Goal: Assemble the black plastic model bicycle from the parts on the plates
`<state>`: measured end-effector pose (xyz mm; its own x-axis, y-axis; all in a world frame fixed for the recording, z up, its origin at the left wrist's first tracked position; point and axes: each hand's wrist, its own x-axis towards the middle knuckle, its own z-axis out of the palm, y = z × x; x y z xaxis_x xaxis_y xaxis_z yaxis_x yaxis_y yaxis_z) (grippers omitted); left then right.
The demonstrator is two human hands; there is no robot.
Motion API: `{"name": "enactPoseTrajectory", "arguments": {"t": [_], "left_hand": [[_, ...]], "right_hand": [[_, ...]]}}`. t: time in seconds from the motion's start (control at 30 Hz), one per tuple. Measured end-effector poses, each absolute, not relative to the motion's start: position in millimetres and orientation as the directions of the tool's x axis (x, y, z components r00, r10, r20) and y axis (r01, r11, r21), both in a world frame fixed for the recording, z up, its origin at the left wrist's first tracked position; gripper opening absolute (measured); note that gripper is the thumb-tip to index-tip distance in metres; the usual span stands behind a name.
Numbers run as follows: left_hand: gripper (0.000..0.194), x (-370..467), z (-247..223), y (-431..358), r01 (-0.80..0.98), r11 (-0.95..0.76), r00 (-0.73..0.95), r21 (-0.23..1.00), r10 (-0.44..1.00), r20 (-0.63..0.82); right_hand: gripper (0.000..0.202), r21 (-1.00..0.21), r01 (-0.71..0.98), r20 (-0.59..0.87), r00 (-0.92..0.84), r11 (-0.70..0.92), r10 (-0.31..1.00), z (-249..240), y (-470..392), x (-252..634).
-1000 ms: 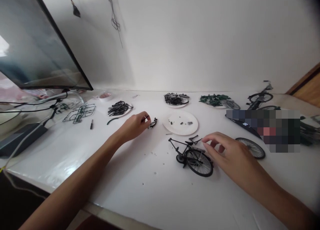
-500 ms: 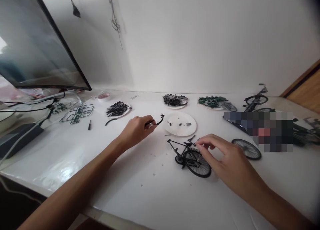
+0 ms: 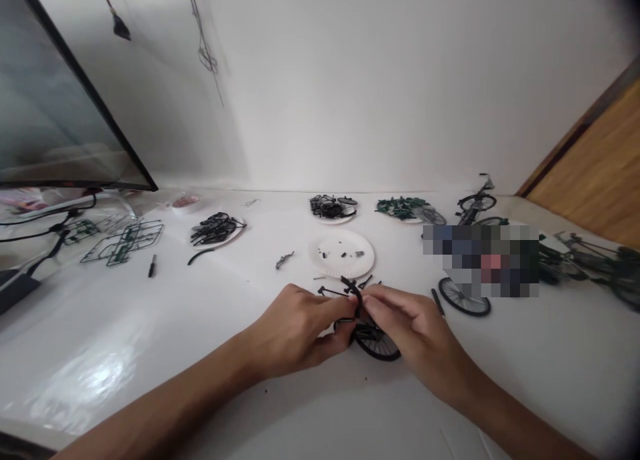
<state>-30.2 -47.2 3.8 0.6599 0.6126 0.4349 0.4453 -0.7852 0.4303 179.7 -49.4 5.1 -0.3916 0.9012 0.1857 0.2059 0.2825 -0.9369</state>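
My left hand pinches a curved black mudguard between thumb and fingers. My right hand meets it from the other side, thumb and fingertips closed right against the curved part. Whatever those right fingertips hold is too small or too hidden to name. Under and behind both hands lies a black model bicycle, its spoked rear wheel showing below the fingers. Part of its frame shows above the left hand; the rest is covered.
Behind the hands is a white paper plate with tiny parts. Farther back, plates hold black parts and green parts. A loose wheel lies at right, a small grey piece and a screwdriver at left.
My left hand has come right and toward me with the curved part, over the bicycle. My right hand has moved left to meet it. The view has turned slightly right.
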Motion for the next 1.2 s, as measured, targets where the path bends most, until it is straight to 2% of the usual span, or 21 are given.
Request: {"name": "enactPoseTrajectory", "arguments": {"t": [0.1,0.2,0.3,0.4,0.53,0.63,0.67,0.8,0.9,1.0,1.1,1.2], "left_hand": [[0.008,-28,4,-48,0.459,-0.756,0.652,0.466,0.643,0.402],[0.01,-26,2,-49,0.482,-0.751,0.642,0.451,0.653,0.402],[0.011,-26,4,-51,0.471,-0.744,0.647,0.474,0.657,0.388],[0.009,-26,13,-56,0.442,-0.673,0.65,0.593,0.696,0.306],[0.024,-28,31,-61,0.351,-0.464,0.577,0.813,0.791,0.203],[0.036,-33,40,-53,0.323,-0.375,0.515,0.869,0.84,0.171],[0.04,-34,41,-47,0.319,-0.385,0.506,0.866,0.842,0.188],[0.046,-30,42,-20,0.264,-0.567,0.519,0.78,0.765,0.38],[0.035,-19,34,-12,0.212,-0.601,0.402,0.771,0.773,0.492],[0.018,-11,22,-17,0.189,-0.587,0.266,0.787,0.802,0.534],[0.013,-10,13,-27,0.285,-0.693,0.339,0.662,0.719,0.607],[0.019,-8,9,-31,0.255,-0.781,0.483,0.57,0.614,0.625]], "right_hand": [[0.018,-0.93,0.165,0.231,-0.436,0.33,0.87,8,-53,180],[0.014,-0.888,0.177,0.301,-0.471,0.423,0.829,9,-53,180],[0.015,-0.86,0.189,0.354,-0.45,0.474,0.82,8,-50,180],[0.018,-0.844,0.203,0.378,-0.433,0.497,0.818,8,-48,180],[0.018,-0.823,0.303,0.369,-0.359,0.481,0.857,8,-48,184],[0.007,-0.795,0.358,0.407,-0.283,0.49,0.868,5,-46,188],[0.008,-0.795,0.362,0.417,-0.258,0.487,0.872,4,-45,188],[0.037,-0.833,0.324,0.408,-0.187,0.448,0.894,2,-45,189],[0.048,-0.842,0.317,0.38,-0.226,0.436,0.897,2,-45,190],[0.052,-0.848,0.332,0.332,-0.276,0.414,0.902,2,-46,190],[0.054,-0.856,0.313,0.311,-0.325,0.412,0.893,-1,-48,190],[0.055,-0.871,0.25,0.319,-0.367,0.423,0.874,-5,-50,189]]}}
